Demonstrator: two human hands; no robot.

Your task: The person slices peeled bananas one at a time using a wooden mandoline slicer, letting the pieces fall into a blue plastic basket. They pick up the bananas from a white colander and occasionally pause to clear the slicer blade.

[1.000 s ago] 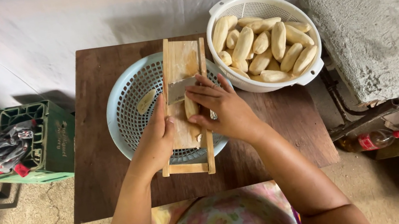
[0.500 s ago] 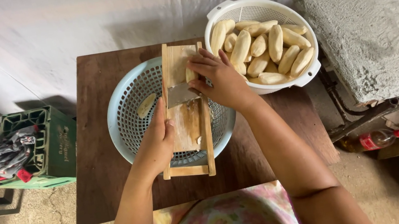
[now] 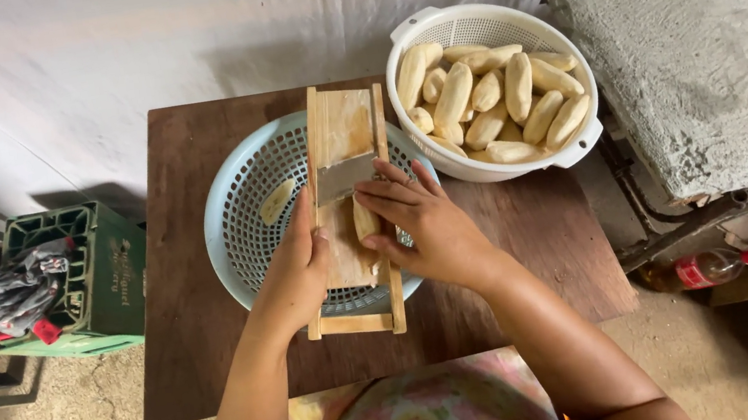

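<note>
- Right hand (image 3: 431,226): fingers (image 3: 384,200) lie flat and close together, pressing a peeled banana piece (image 3: 366,220) onto the board of the wooden slicer (image 3: 348,199). The piece is pinned under the fingertips rather than enclosed by them.
- Banana piece: it lies lengthwise on the board, directly under the right fingertips and just below the metal blade (image 3: 344,177), which crosses the board above the fingertips.
- Left hand (image 3: 297,273): fingers are wrapped around the slicer's left rail, thumb lying on the board face. The grip is closed on the rail, on the other side of the banana piece from the right fingers.
- Wooden slicer: a long frame with two side rails, lying across the rim of the pale blue basket (image 3: 242,220). Its near end rests on the tabletop below both hands; its far end extends beyond the fingertips over the basket's far rim.
- Pale blue basket: round, perforated, directly beneath the hands. One banana slice (image 3: 277,201) lies inside it, to the left of the left fingers.
- White basket (image 3: 485,25): round, perforated, beyond and to the right of the right fingertips, touching or nearly touching the blue basket. It holds a pile of whole peeled bananas (image 3: 494,101).
- Wooden table (image 3: 537,245): dark brown, carrying both baskets and the slicer.
- Green crate (image 3: 97,271): on the floor, well to the left of the left hand, with crumpled cloth (image 3: 21,292) in it.
- Concrete slab (image 3: 720,79): well to the right of the right hand, beside the white basket.
</note>
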